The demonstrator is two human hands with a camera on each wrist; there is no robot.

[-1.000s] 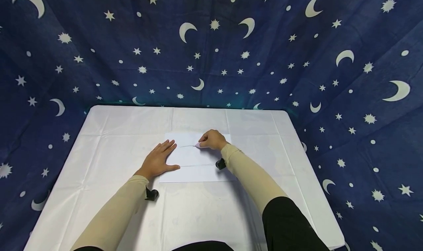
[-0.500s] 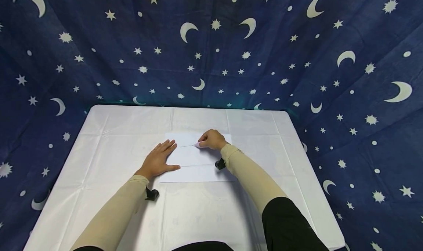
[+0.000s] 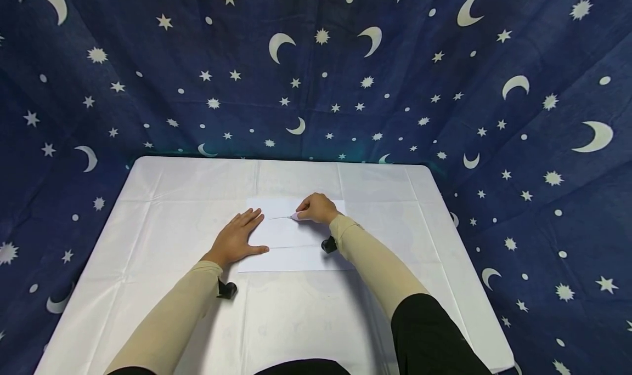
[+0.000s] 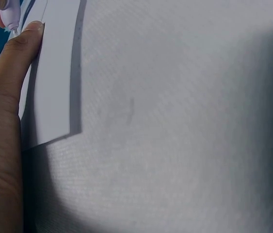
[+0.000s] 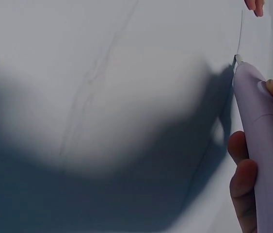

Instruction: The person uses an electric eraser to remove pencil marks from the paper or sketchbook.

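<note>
A sheet of white paper point(image 3: 296, 260) lies on the table, with a thin line across its upper part and another lower down. My left hand point(image 3: 234, 241) rests on its left side, fingers straight and thumb point(image 4: 22, 46) spread along the sheet. My right hand point(image 3: 320, 208) grips a lilac utility knife point(image 5: 262, 121). The thumb is on its raised slider point(image 5: 267, 91), and other fingers curl round the body from below. The knife's narrow tip point(image 5: 237, 58) is at the right end of the upper line, pointing left.
A white cloth with fold creases covers the table point(image 3: 173, 183). Dark blue fabric point(image 3: 316, 90) with moons and stars hangs behind and beside it. Small black cameras point(image 3: 227, 290) sit at both wrists. The right arm casts a shadow over the paper.
</note>
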